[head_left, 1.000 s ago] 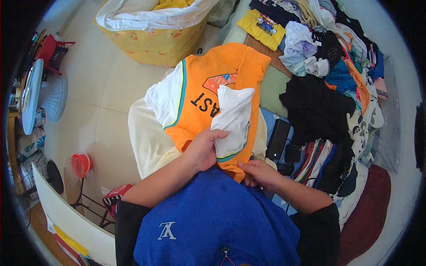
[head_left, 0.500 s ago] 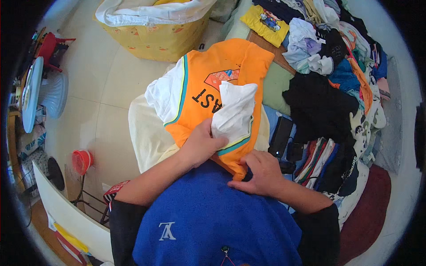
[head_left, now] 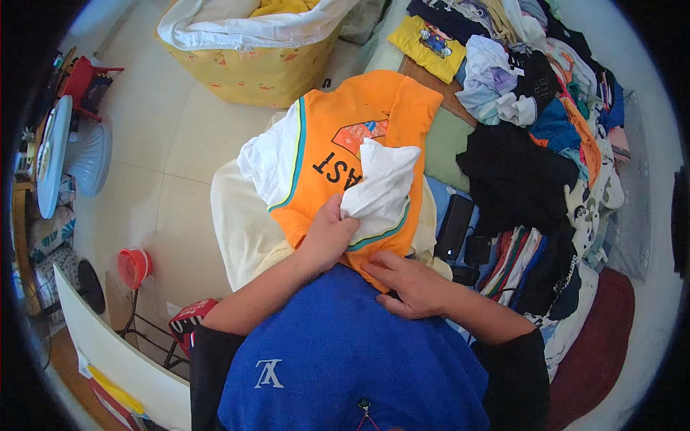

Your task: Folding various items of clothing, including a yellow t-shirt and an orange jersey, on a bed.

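An orange shirt (head_left: 313, 188) with white sleeves and teal-and-yellow trim lies across my lap, over a cream cloth (head_left: 244, 215). Its right white sleeve (head_left: 384, 176) is folded inward over the printed front. My left hand (head_left: 327, 235) pinches the shirt beside that sleeve, with the thumb and forefinger at the white fabric. Lower down, my right hand (head_left: 410, 286) rests at the shirt's near edge. Its fingertips touch the orange fabric, while the thumb stands apart below, against my blue top.
A yellow fabric basket (head_left: 251, 72) with a white lining stands at the far left. Along the right lie heaped clothes (head_left: 503, 79), a black garment (head_left: 514, 169), a row of folded garments (head_left: 512, 262) and a dark device (head_left: 455, 224). A small red bucket (head_left: 134, 268) is at left.
My right hand has let go of the bunched lower corner and moved slightly left along the shirt's near edge. My left hand keeps its hold by the folded sleeve.
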